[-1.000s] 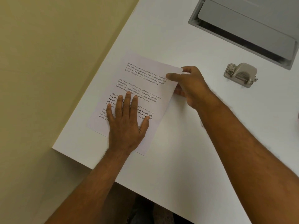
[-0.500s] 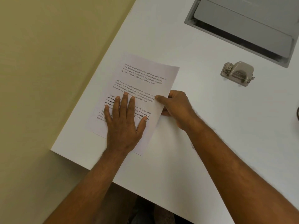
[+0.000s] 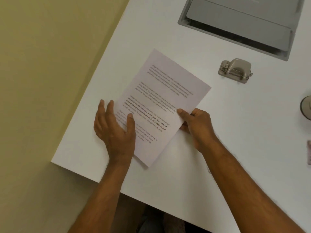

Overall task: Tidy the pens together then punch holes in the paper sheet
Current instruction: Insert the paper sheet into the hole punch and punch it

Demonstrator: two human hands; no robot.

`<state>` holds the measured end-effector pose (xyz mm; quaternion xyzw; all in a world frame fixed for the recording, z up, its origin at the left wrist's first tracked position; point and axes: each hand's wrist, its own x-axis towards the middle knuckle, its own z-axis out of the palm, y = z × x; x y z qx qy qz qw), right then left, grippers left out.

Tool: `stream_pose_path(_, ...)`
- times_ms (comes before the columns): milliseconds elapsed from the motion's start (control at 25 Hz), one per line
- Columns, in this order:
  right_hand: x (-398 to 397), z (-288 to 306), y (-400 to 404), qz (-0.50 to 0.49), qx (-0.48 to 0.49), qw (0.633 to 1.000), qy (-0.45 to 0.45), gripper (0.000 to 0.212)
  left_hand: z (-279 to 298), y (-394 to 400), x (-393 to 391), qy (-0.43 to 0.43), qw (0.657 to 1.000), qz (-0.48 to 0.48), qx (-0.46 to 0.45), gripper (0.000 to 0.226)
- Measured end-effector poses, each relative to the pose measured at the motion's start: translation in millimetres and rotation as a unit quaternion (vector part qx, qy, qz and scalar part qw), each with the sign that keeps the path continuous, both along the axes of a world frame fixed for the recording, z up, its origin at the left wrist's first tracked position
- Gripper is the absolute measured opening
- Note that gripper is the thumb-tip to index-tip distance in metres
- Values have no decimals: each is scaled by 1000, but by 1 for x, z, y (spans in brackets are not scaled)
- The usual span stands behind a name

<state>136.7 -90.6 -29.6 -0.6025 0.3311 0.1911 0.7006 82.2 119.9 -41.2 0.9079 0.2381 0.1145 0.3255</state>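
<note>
A printed paper sheet (image 3: 161,101) lies slanted over the white table (image 3: 252,125) near its left corner. My right hand (image 3: 196,125) pinches the sheet's right edge between thumb and fingers. At the sheet's left edge is my left hand (image 3: 114,128), its fingers straight and reaching past the paper while its thumb lies on top of the sheet. A beige hole punch (image 3: 235,70) stands apart on the table, up and to the right of the sheet. No pens are in view.
A grey recessed cable hatch (image 3: 244,22) is set into the table at the top right. A round dark-rimmed object (image 3: 306,106) and a small patterned thing (image 3: 309,152) are cut off by the right edge. The table's corner and left edge lie close to my left hand.
My right hand slid down the sheet's right edge and took hold of it. The sheet shifted right. My left hand came off the flat press to the left edge.
</note>
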Motion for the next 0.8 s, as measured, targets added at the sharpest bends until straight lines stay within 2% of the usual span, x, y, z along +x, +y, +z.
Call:
stream_pose_path(120, -24, 2, -28, -68, 1, 998, 18, 14, 8, -16, 1, 3, 991, 70, -111, 75)
stream_pose_path(240, -50, 4, -52, -144, 21, 989, 25, 8, 14, -35, 1, 2, 962, 110, -250, 79)
stream_pose_path(360, -73, 5, -72, -215, 31, 976, 26, 8, 18, -54, -1, 15, 892, 120, -436, 74)
stream_pose_path(480, -90, 7, -87, -274, 42, 960, 25, 6, 17, -74, 0, 86, 818, 64, -565, 47)
stream_pose_path(600, -102, 8, -96, -314, 31, 948, 32, 5, 19, -97, 1, 141, 792, -12, -594, 27)
stream_pose_path(800, -115, 9, -108, -350, 46, 935, 24, 7, 20, -124, 12, 185, 802, -23, -568, 22)
